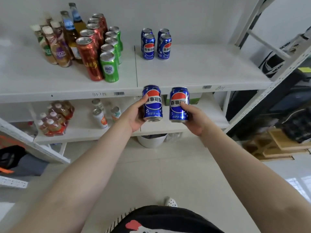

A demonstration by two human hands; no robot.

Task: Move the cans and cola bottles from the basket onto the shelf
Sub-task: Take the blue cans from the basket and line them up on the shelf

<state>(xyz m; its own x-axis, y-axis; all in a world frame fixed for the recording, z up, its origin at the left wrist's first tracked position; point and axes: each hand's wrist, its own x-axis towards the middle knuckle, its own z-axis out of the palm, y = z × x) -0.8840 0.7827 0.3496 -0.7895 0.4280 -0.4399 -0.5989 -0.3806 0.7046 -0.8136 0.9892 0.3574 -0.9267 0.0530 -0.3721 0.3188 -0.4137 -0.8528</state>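
From the head view I see both arms stretched forward at frame centre, each hand carrying one blue cola can in front of the edge of the upper shelf. The left hand grips the left can, thumb curled over its front and the other fingers hidden behind it. The right hand grips the right can low on its side, thumb across the label, the other fingers out of sight. Both cans stand upright, long axis vertical, tops up, labels facing me, side by side but apart.

On the shelf above them, right of centre, four blue cans stand upright in two pairs, one can behind the other. At upper left of the frame stand a row of red cans, a row of green cans just beside it, and bottles to their left.

The lower shelf at middle left holds a wrapped pack of bottles and some white cans. A white bucket sits on the floor below it; what is in it I cannot tell. I do not see the basket.
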